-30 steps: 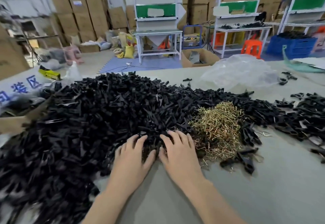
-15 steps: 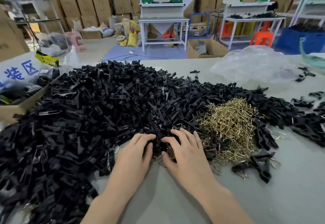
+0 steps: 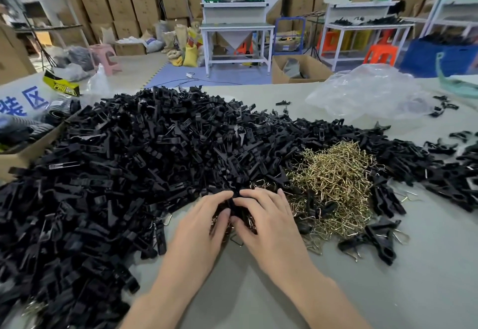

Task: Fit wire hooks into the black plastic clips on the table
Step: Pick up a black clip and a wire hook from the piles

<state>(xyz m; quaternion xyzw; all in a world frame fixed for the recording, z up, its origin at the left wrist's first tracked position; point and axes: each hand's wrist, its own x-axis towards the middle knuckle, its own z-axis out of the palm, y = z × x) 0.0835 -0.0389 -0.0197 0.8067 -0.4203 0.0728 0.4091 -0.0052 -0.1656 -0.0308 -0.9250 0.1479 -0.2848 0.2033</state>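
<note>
Item under work: one black clip (image 3: 234, 206), held low over the desk (image 3: 413, 290) at the near edge of the stock, straight ahead of me. It sits between both hands.

Left hand (image 3: 204, 225): fingers (image 3: 219, 198) curled in, with thumb and forefinger pinching the clip from its left side.

Right hand (image 3: 266, 222): fingers (image 3: 258, 196) curled likewise, pinching the same clip from its right side. The fingertips of the two hands nearly meet over it. Whether a hook is seated in this clip I cannot tell, as the fingers cover it.

Stock, clips: a large heap of black clips (image 3: 129, 160) covers the left and centre of the desk and runs on in a thinner band to the right edge. Its near edge touches both hands.

Stock, hooks: a mound of brass-coloured wire hooks (image 3: 336, 184) lies just right of the right hand, bordered by the clips behind and to its right. Loose hooks trail from it under the hands.

Near right: a small cluster of clips with wire loops (image 3: 380, 240) showing lies on bare desk, apart from the main heap.

Surroundings: a crumpled clear plastic bag (image 3: 370, 93) at the far right of the desk, and an open cardboard box (image 3: 15, 158) against the heap at the left edge.
</note>
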